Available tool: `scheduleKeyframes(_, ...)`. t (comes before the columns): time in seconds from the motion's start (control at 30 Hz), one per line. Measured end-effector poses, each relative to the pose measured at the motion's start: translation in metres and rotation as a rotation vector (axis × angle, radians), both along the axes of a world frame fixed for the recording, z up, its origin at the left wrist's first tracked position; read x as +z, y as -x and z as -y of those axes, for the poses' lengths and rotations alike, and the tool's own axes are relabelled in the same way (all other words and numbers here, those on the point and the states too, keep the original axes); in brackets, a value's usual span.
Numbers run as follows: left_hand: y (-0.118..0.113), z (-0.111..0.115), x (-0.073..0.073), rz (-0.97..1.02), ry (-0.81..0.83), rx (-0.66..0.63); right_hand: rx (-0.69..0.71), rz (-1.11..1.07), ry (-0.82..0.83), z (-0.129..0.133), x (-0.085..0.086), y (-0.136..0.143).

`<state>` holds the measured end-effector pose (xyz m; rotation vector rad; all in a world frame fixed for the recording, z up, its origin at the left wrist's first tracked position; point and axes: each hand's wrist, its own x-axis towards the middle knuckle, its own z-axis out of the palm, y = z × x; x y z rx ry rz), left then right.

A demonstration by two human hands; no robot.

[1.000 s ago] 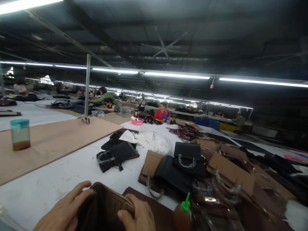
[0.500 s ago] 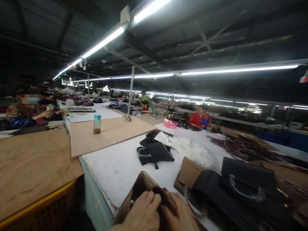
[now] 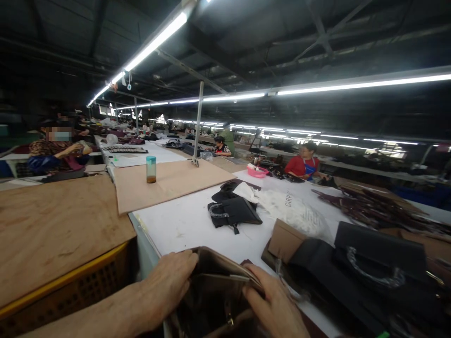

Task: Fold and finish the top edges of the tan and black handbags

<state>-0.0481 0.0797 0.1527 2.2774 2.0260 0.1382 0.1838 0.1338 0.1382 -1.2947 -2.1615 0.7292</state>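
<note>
A brown handbag (image 3: 211, 293) stands at the front edge of the white-topped table, its mouth spread wide so the dark lining and a metal zip pull show inside. On its left rim my left hand (image 3: 171, 274) is closed, fingers curled over the edge. My right hand (image 3: 269, 295) pinches the opposite rim, thumb inside the bag. Just right of the bag lie a tan bag (image 3: 286, 239) and a large black handbag (image 3: 380, 256) with a plastic-wrapped handle. A smaller black handbag (image 3: 237, 212) rests farther back.
A white plastic bag (image 3: 291, 206) and dark red pieces (image 3: 373, 202) lie on the right. A bottle (image 3: 151, 170) stands on a tan board (image 3: 176, 180). At left, a wooden board (image 3: 59, 225) tops a yellow crate (image 3: 84, 277). Co-workers sit at the far left and far right.
My left hand has come out of the bag's interior and taken its left rim. The bag's mouth is wider now. The view has tilted down and turned slightly left.
</note>
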Motion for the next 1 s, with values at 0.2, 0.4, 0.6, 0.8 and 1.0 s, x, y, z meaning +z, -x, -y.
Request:
scheduleKeyframes(0.2, -0.005, -0.013, -0.007, -0.174, 0.012, -0.005, 0.024, -0.013, 0.101, 0.010, 0.006, 0.007)
scheduleKeyframes(0.4, -0.030, -0.013, 0.017, -0.133, 0.041, -0.087, 0.121, -0.177, 0.265, 0.000, -0.001, -0.006)
scheduleKeyframes(0.6, -0.025, -0.022, 0.015, -0.120, -0.041, -0.112, 0.150, -0.231, 0.301, -0.003, -0.001, -0.006)
scheduleKeyframes(0.8, -0.027, -0.026, 0.011, -0.142, -0.038, -0.033, 0.132, -0.278, 0.142, -0.002, -0.002, -0.004)
scheduleKeyframes(1.0, -0.027, -0.033, 0.002, -0.153, -0.134, 0.016, 0.133, -0.342, 0.096, -0.003, -0.009, -0.001)
